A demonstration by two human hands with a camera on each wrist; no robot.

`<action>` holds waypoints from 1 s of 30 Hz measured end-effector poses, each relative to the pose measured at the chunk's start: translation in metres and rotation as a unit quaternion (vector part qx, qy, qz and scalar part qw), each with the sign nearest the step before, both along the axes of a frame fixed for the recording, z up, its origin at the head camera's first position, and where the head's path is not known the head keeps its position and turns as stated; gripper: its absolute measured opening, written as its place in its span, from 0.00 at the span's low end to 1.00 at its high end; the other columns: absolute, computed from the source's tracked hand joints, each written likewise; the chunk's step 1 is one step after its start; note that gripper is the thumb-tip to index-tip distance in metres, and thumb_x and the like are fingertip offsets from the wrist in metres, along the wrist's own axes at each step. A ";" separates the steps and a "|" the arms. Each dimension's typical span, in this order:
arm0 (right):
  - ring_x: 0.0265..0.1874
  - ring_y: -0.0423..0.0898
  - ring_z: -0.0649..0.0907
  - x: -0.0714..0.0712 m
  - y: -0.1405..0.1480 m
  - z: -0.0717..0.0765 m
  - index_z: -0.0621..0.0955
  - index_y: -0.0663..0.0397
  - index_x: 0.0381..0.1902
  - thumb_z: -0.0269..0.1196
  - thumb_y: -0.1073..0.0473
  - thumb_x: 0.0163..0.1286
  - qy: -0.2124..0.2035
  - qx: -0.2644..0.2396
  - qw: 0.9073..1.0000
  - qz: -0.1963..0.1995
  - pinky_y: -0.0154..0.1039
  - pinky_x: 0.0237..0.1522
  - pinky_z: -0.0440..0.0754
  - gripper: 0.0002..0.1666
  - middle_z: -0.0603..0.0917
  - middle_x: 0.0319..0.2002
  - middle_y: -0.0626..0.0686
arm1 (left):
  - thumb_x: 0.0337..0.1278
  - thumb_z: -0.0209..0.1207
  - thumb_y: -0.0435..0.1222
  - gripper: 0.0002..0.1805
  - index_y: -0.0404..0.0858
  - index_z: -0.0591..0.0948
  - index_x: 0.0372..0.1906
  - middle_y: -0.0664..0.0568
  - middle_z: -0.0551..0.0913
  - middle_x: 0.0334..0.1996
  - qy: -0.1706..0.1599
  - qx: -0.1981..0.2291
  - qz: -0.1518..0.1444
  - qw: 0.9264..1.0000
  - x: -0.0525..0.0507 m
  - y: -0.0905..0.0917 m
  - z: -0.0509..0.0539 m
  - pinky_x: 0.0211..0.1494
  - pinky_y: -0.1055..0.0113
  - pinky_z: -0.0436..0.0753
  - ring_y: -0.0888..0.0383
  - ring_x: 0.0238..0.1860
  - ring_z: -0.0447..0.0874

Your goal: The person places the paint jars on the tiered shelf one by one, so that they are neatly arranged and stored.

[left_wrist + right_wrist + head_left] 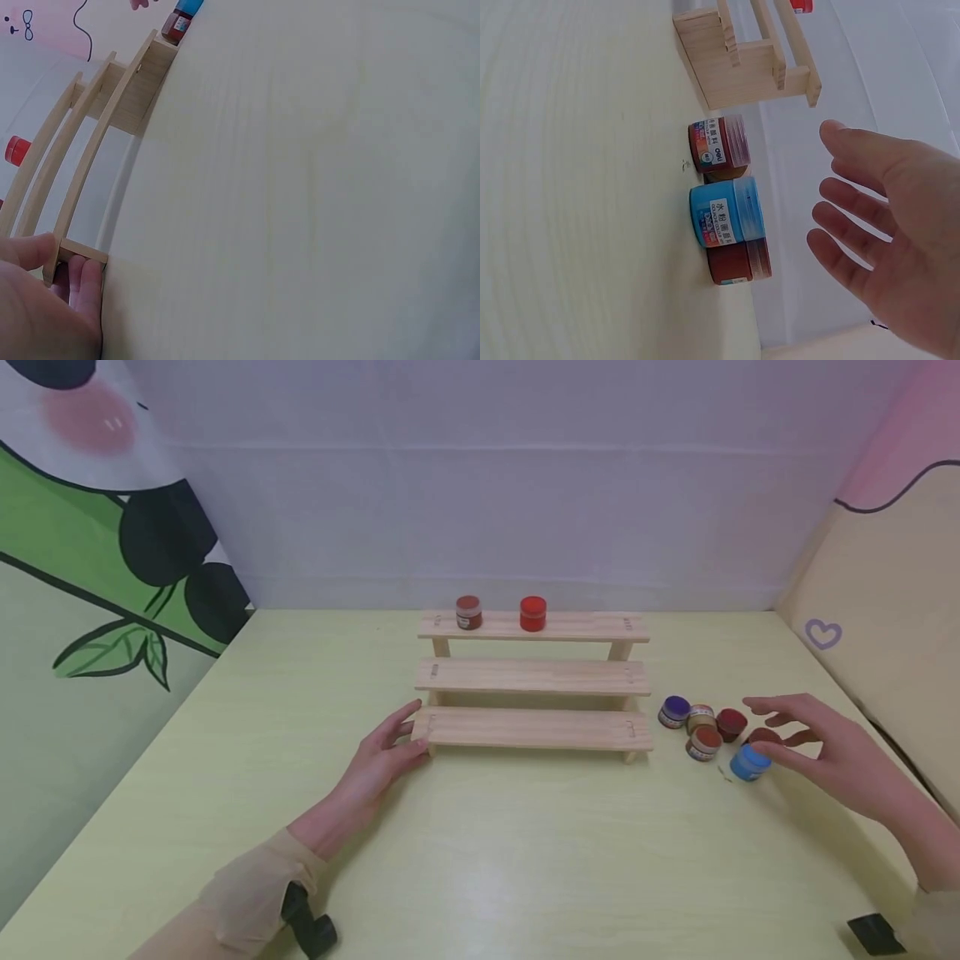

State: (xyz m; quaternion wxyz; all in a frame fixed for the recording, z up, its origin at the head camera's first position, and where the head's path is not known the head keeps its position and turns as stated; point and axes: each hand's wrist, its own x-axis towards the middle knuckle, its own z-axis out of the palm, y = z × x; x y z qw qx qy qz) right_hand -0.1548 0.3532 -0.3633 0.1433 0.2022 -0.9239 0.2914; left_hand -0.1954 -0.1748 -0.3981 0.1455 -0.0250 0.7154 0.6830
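A three-tier wooden stepped rack [532, 728] stands mid-table. My left hand [381, 768] grips the left end of its lowest shelf; in the left wrist view the thumb lies on the board and fingers [90, 292] curl beneath it. On the top shelf sit a brownish-red paint jar [468, 612] and a bright red paint jar [533, 614]. My right hand [843, 752] hovers over a cluster of gouache jars, its fingers loosely bent and holding nothing. Nearest to it are a blue jar [724, 214] and a dark red-brown jar [735, 262], apart from the hand in the right wrist view.
In the same cluster, right of the rack, are a purple-lidded jar [674, 712], an ochre jar [701, 718], a crimson jar [731, 724] and another red-brown jar [704, 743]. A pale wall [525, 510] rises behind the table, with printed panels at both sides.
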 end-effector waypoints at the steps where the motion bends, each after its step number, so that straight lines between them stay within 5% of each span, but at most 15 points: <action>1: 0.43 0.21 0.76 0.001 0.002 -0.001 0.77 0.54 0.62 0.70 0.73 0.56 -0.005 0.004 1.000 -0.001 0.12 0.41 0.74 0.35 0.74 0.52 0.25 | 0.70 0.54 0.32 0.35 0.53 0.59 0.77 0.43 0.65 0.68 0.000 0.000 0.001 1.000 0.000 0.000 0.000 0.63 0.69 0.82 0.62 0.54 0.79; 10: 0.43 0.23 0.74 0.010 0.011 -0.015 0.79 0.52 0.59 0.71 0.66 0.60 -0.052 0.026 0.998 0.000 0.17 0.37 0.75 0.27 0.75 0.50 0.31 | 0.69 0.54 0.31 0.35 0.51 0.59 0.77 0.43 0.65 0.68 0.004 0.007 -0.001 1.000 -0.001 0.001 0.000 0.60 0.72 0.83 0.65 0.51 0.79; 30: 0.40 0.24 0.76 0.007 0.012 -0.022 0.81 0.49 0.55 0.71 0.66 0.59 -0.063 0.032 0.997 0.011 0.21 0.32 0.77 0.24 0.81 0.43 0.31 | 0.69 0.54 0.30 0.35 0.52 0.60 0.77 0.44 0.66 0.68 -0.007 0.010 0.011 1.000 -0.004 0.002 -0.003 0.59 0.72 0.83 0.64 0.52 0.79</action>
